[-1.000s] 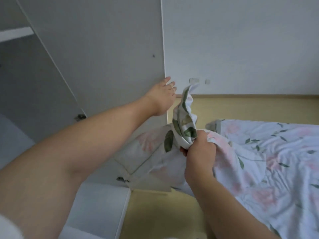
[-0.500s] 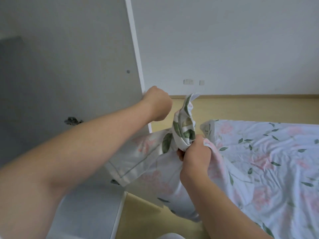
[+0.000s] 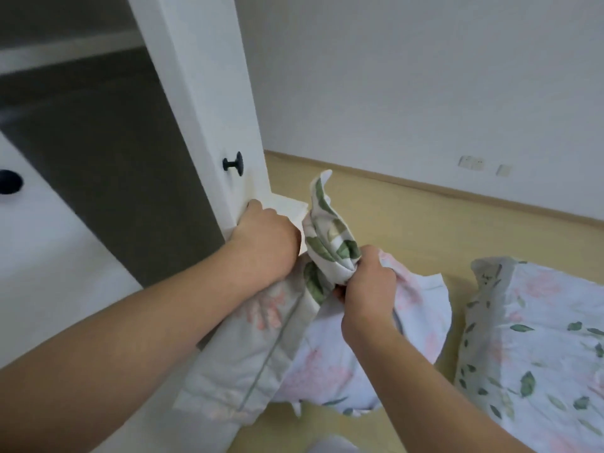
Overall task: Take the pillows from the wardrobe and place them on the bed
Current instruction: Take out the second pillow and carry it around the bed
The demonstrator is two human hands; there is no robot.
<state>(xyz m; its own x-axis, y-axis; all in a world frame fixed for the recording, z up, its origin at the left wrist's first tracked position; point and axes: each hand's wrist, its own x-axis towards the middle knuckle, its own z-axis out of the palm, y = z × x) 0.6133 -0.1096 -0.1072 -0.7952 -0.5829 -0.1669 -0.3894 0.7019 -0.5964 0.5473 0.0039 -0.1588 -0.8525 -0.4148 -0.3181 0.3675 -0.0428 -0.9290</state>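
A floral pillow (image 3: 320, 361) in white, pink and green hangs in front of me. My right hand (image 3: 366, 282) is closed on its bunched top corner. My left hand (image 3: 264, 240) is curled on the lower edge of the white wardrobe door (image 3: 199, 93), which has a black knob (image 3: 233, 163). The dark wardrobe interior (image 3: 108, 142) shows at the left. The bed (image 3: 536, 348), covered in the same floral fabric, lies at the right.
A yellowish floor (image 3: 408, 223) runs between wardrobe and bed. A white wall (image 3: 408, 76) with sockets (image 3: 470, 162) stands behind. A second black knob (image 3: 9, 181) sits on a white panel at the far left.
The wardrobe door has swung toward shut, its knob side now showing. My left hand went from flat on the panel to curled on its edge. The pillow stayed in my right hand.
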